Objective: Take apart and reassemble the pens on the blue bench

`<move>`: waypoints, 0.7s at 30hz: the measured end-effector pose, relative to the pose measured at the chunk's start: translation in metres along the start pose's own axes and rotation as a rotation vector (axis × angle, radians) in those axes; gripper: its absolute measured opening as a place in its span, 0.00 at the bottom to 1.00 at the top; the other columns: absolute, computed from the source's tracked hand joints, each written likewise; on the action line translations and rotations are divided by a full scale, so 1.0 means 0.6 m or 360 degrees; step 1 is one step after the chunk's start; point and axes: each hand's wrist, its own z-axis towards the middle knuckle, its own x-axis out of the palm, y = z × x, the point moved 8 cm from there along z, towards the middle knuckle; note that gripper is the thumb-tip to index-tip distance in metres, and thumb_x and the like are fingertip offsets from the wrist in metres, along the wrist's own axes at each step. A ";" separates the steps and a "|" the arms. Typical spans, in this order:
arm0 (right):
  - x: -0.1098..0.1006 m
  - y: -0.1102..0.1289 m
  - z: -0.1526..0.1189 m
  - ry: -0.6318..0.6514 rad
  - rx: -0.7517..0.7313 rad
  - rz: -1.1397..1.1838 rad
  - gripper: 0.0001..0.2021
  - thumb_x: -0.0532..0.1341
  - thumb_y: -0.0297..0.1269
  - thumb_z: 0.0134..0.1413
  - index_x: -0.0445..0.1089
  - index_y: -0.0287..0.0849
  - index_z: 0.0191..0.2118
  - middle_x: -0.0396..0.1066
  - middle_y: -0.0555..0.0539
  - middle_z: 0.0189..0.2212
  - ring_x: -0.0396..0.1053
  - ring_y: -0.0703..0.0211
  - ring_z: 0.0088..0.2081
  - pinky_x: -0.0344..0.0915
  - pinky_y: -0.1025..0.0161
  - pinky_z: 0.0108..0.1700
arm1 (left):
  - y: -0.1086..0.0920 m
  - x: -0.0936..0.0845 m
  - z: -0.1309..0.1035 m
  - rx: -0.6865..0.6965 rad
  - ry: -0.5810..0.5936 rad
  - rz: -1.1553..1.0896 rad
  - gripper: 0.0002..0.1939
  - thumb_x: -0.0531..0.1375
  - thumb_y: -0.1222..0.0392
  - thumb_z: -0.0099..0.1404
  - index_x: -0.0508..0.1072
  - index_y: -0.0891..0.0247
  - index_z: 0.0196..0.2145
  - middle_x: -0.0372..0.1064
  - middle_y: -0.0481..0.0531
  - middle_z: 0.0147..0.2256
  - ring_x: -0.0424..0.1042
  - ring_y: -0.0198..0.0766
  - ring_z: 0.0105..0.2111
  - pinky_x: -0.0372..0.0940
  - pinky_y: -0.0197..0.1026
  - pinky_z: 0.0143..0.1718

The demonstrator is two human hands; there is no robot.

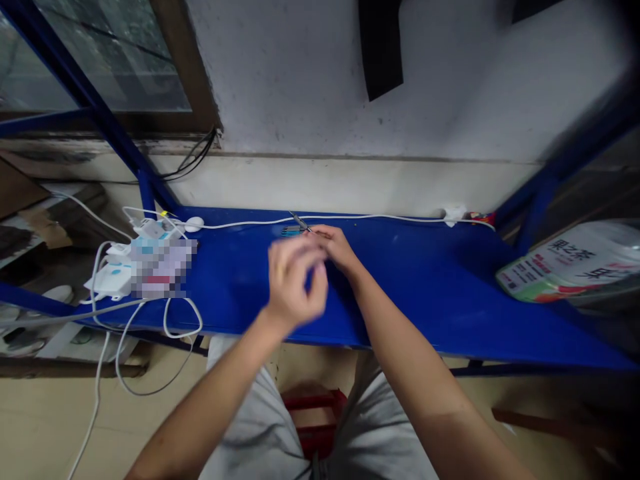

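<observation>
My right hand [339,248] is closed on a slim pointed tool [299,221], its grey tip sticking out up and to the left; its exact kind is unclear. Just behind my hands, a small bundle of thin teal and dark pieces [292,232] lies on the blue tabletop [410,267]. My left hand [296,280] is in front of and partly overlaps my right one. Its fingers are curled and smeared by motion, and I cannot make out anything in them.
White power strips [113,277] and looped cables [185,327] crowd the table's left end. A white cord [350,217] runs along the back edge to a white plug [455,215]. At the right lies a large labelled plastic bottle [570,263]. Blue frame posts [107,123] flank the table.
</observation>
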 end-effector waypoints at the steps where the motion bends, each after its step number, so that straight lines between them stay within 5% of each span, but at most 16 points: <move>1: -0.005 -0.003 0.001 -0.0022 0.0008 0.0011 0.18 0.71 0.49 0.47 0.75 0.40 0.39 0.56 0.58 0.19 0.50 0.68 0.20 0.46 0.67 0.22 | 0.014 0.000 0.029 0.0016 -0.0058 -0.0018 0.13 0.69 0.63 0.64 0.77 0.56 0.46 0.70 0.60 0.57 0.65 0.56 0.63 0.64 0.56 0.63; 4: -0.017 -0.017 0.006 -0.0068 0.0071 0.0093 0.20 0.72 0.48 0.46 0.76 0.40 0.41 0.54 0.59 0.18 0.47 0.69 0.19 0.43 0.66 0.22 | 0.096 0.016 0.122 -0.0176 -0.0072 -0.0228 0.21 0.67 0.67 0.61 0.73 0.58 0.52 0.71 0.61 0.55 0.70 0.53 0.58 0.68 0.54 0.57; 5: -0.020 -0.022 0.008 -0.0067 0.0091 0.0123 0.20 0.72 0.47 0.46 0.76 0.39 0.41 0.53 0.60 0.18 0.46 0.70 0.19 0.42 0.67 0.21 | 0.131 0.035 0.144 -0.0327 0.0078 -0.0360 0.22 0.66 0.67 0.61 0.72 0.59 0.52 0.73 0.61 0.52 0.74 0.51 0.54 0.69 0.53 0.54; 8: -0.026 -0.028 0.012 -0.0062 0.0114 0.0182 0.18 0.73 0.46 0.46 0.75 0.40 0.39 0.53 0.60 0.18 0.44 0.71 0.18 0.39 0.67 0.21 | 0.192 0.090 0.163 -0.0594 0.0566 -0.0761 0.23 0.66 0.68 0.60 0.71 0.61 0.53 0.78 0.61 0.46 0.79 0.49 0.47 0.70 0.52 0.50; 10: -0.029 -0.032 0.012 -0.0070 0.0134 0.0177 0.17 0.73 0.46 0.47 0.74 0.39 0.37 0.54 0.59 0.18 0.45 0.71 0.18 0.40 0.67 0.21 | 0.207 0.098 0.158 -0.0599 0.0637 -0.0879 0.21 0.68 0.66 0.60 0.72 0.61 0.51 0.79 0.59 0.43 0.79 0.47 0.45 0.70 0.51 0.50; 17: -0.031 -0.041 0.008 -0.0117 0.0130 0.0050 0.18 0.75 0.48 0.44 0.70 0.41 0.29 0.55 0.58 0.17 0.47 0.71 0.18 0.43 0.67 0.20 | 0.243 0.065 0.139 -0.0571 0.0265 -0.0708 0.15 0.74 0.58 0.56 0.71 0.61 0.33 0.69 0.45 0.26 0.69 0.33 0.27 0.64 0.38 0.35; 21: -0.028 -0.042 0.006 -0.0120 0.0115 -0.0026 0.19 0.75 0.49 0.43 0.68 0.43 0.27 0.54 0.59 0.16 0.47 0.70 0.18 0.44 0.67 0.19 | 0.244 0.056 0.128 -0.0610 0.0242 -0.0742 0.15 0.74 0.58 0.55 0.75 0.60 0.38 0.65 0.43 0.25 0.63 0.31 0.24 0.58 0.37 0.29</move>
